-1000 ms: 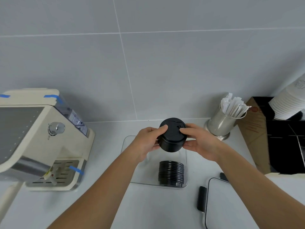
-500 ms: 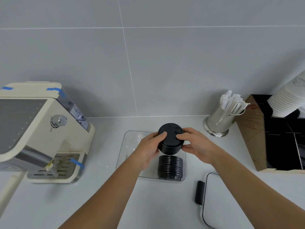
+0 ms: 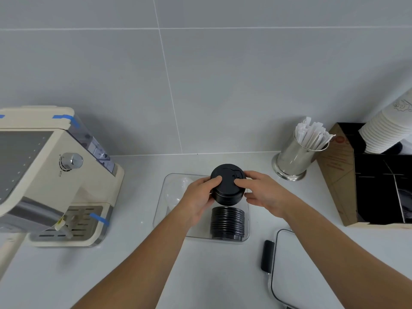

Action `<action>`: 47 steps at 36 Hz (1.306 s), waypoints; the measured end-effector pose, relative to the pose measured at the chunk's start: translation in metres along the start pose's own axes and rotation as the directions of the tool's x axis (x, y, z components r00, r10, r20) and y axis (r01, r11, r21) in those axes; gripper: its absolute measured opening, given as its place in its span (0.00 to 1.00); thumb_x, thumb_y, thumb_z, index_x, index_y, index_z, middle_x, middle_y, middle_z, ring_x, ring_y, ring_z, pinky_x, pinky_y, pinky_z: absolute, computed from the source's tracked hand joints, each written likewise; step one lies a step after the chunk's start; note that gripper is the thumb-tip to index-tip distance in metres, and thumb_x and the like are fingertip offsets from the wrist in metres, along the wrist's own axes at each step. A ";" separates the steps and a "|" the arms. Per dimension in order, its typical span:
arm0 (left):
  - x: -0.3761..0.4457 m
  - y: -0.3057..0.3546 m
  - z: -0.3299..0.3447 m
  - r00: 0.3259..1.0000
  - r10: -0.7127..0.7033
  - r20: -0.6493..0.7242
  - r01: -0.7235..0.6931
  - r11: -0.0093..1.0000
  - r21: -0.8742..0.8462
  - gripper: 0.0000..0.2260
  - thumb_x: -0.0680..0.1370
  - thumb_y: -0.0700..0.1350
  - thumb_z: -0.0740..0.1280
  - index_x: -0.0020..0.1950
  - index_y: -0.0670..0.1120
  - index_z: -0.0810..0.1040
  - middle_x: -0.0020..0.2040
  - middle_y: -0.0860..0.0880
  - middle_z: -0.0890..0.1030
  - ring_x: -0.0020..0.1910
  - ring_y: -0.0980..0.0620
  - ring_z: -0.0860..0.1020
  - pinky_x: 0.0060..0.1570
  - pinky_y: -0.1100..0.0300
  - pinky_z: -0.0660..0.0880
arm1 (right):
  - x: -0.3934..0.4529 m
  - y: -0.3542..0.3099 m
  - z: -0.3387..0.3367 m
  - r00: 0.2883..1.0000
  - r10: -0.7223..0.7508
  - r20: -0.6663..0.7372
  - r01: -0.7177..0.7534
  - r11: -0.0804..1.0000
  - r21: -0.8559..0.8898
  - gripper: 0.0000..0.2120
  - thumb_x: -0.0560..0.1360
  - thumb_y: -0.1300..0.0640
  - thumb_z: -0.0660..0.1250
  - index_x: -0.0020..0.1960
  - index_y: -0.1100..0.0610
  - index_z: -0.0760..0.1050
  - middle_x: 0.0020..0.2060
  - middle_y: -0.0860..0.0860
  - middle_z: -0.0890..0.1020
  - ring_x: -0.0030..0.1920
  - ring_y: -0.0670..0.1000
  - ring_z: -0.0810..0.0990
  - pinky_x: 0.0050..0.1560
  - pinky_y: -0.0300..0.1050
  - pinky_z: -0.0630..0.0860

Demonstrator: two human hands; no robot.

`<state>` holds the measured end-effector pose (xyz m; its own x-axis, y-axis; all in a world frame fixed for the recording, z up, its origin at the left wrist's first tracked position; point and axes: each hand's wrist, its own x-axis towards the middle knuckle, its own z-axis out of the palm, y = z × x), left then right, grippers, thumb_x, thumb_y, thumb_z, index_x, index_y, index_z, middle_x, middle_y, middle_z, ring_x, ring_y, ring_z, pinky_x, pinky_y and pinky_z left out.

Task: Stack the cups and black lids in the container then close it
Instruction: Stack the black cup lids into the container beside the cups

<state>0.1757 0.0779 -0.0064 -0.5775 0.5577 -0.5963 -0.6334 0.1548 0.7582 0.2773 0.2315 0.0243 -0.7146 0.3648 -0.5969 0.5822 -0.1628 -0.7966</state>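
A stack of black lids (image 3: pixel 227 186) is held above the clear container (image 3: pixel 163 204), gripped from both sides: the left hand (image 3: pixel 200 197) is curled round its left flank with the thumb laid on the top lid, and the right hand (image 3: pixel 263 192) is curled round its right flank, thumb likewise on top. The fingers (image 3: pixel 249 196) of the right hand are wrapped against the stack's side, and those of the left hand are clamped on it in the same way. The container is seen standing on the white desk (image 3: pixel 133 264), open at the top. Inside it, at its near right corner and just below the held stack, a second stack of black lids (image 3: pixel 227 223) is set. In the container's left part faint clear cups (image 3: pixel 178 188) can be made out, though their number cannot be told. To the container's right and nearer the viewer, its lid with a black clasp (image 3: pixel 267 256) is laid flat on the desk. Left of the container a cream coffee machine (image 3: pixel 44 170) is placed. Behind and right of the container a steel holder of wrapped sticks (image 3: pixel 296 157) is stood, and farther right a cardboard box (image 3: pixel 338 179) and a leaning stack of white paper cups (image 3: pixel 383 130).
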 end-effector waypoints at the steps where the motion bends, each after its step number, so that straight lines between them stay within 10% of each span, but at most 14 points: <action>1: 0.001 0.000 0.001 1.000 0.003 -0.004 -0.003 1.000 0.002 0.13 0.77 0.46 0.70 0.60 0.43 0.80 0.55 0.47 0.85 0.58 0.52 0.81 0.56 0.60 0.77 | 0.000 0.000 0.000 1.000 -0.015 -0.005 0.015 1.000 -0.022 0.17 0.74 0.51 0.70 0.62 0.46 0.75 0.57 0.49 0.79 0.58 0.55 0.76 0.55 0.46 0.74; 34: -0.006 -0.007 0.002 0.998 -0.048 -0.033 0.053 0.978 0.201 0.15 0.75 0.55 0.71 0.59 0.50 0.80 0.56 0.50 0.84 0.55 0.49 0.81 0.63 0.49 0.73 | -0.005 0.023 -0.001 0.982 -0.162 -0.097 0.136 0.964 -0.229 0.15 0.73 0.46 0.67 0.58 0.48 0.80 0.40 0.46 0.82 0.41 0.49 0.79 0.52 0.47 0.78; 47: 0.007 -0.007 -0.002 0.997 -0.060 -0.052 0.071 0.968 0.242 0.17 0.74 0.58 0.70 0.57 0.50 0.81 0.53 0.50 0.85 0.53 0.49 0.82 0.60 0.49 0.76 | -0.010 0.020 0.003 0.965 -0.205 -0.161 0.152 0.945 -0.289 0.15 0.74 0.45 0.66 0.59 0.44 0.78 0.50 0.47 0.84 0.50 0.50 0.81 0.53 0.48 0.77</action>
<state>0.1752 0.0794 -0.0160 -0.5644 0.5039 -0.6538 -0.5295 0.3867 0.7551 0.2945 0.2216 0.0141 -0.7465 0.5335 -0.3976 0.5535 0.1663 -0.8161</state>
